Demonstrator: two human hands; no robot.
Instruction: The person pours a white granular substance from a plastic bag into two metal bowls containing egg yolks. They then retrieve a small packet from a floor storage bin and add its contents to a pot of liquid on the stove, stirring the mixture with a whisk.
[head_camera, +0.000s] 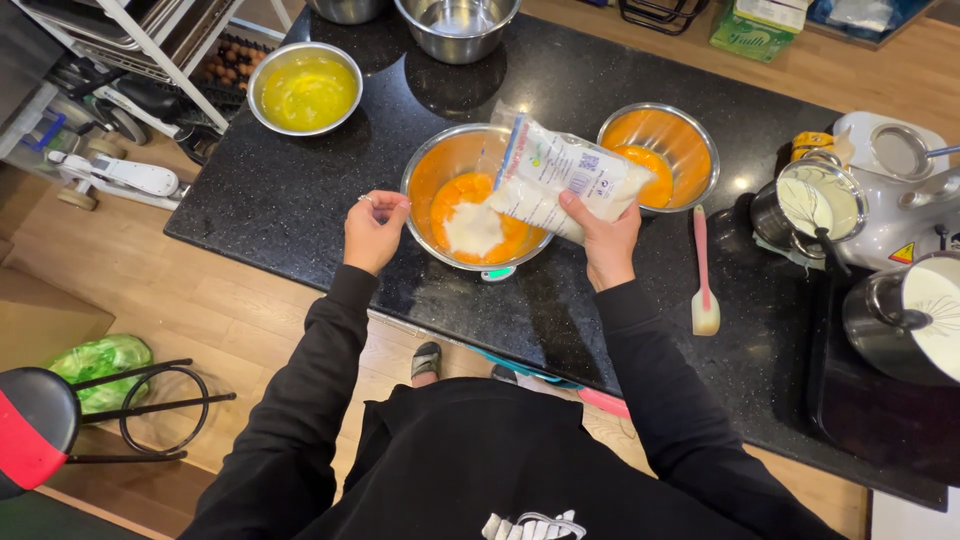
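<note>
Closest to the camera is the person's black-sleeved torso, both arms stretching forward over the black speckled tabletop (300, 200).

The right hand (605, 245) has its fingers (572, 205) closed around the lower end of a clear plastic bag of white powder (560, 178), thumb on top. The bag is soft and crumpled, printed with a blue strip along one edge and a small green mark, and it is tilted so its upper end points down toward the near mixing bowl (430, 175). That bowl is polished steel, sitting on a small scale whose edge peeks out beneath it, just in front of the person. Inside lies an orange yolk mixture (455, 195) with a mound of white powder (473, 230) heaped in the middle.

The left hand (372, 230) is curled nearly closed, a ring on one finger, its fingertips pinching the left rim of the same bowl.

Just beyond the bag stands a second steel bowl (680, 135) holding more orange liquid. A pink-handled spatula (703, 275) lies on the tabletop to the right of the right hand. Farther left, a bowl of pale yellow liquid (305, 90) sits near the tabletop's corner. On the far right stand a mixer and metal cups of white cream (930, 310).
</note>
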